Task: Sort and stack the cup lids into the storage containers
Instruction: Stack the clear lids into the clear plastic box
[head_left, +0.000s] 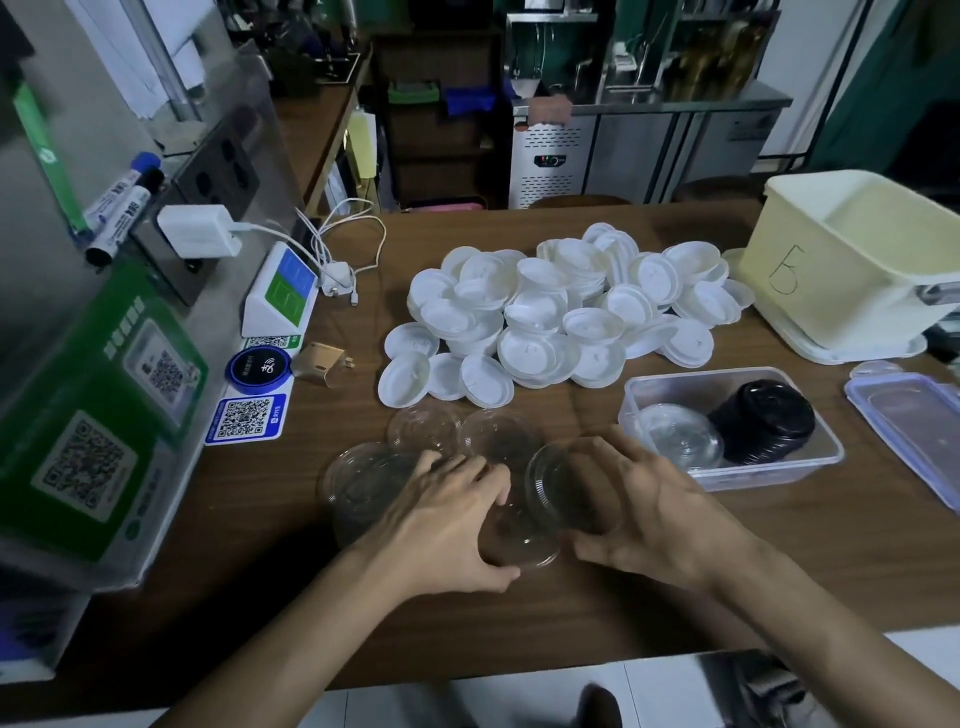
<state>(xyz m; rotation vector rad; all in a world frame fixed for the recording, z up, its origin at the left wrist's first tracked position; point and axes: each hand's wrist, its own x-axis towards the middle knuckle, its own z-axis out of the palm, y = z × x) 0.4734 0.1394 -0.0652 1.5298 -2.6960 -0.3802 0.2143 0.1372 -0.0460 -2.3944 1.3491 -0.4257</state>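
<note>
Here on the dark wood-grain table (571, 618), the left hand (447, 525) curls fingers and thumb round a flat, round clear plastic lid (524, 543). The right hand (660, 514) grips a second transparent lid (571, 483), tilted on edge. Behind them heap matte white lids (561, 312). A clear rectangular tub (779, 475) holds glossy black lids (761, 428).

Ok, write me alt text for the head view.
The left hand grips a flat clear lid on a wooden table and the right hand holds a tilted clear lid beside it. Behind lies a pile of white lids; at right, a clear container holds stacked black lids.
</note>
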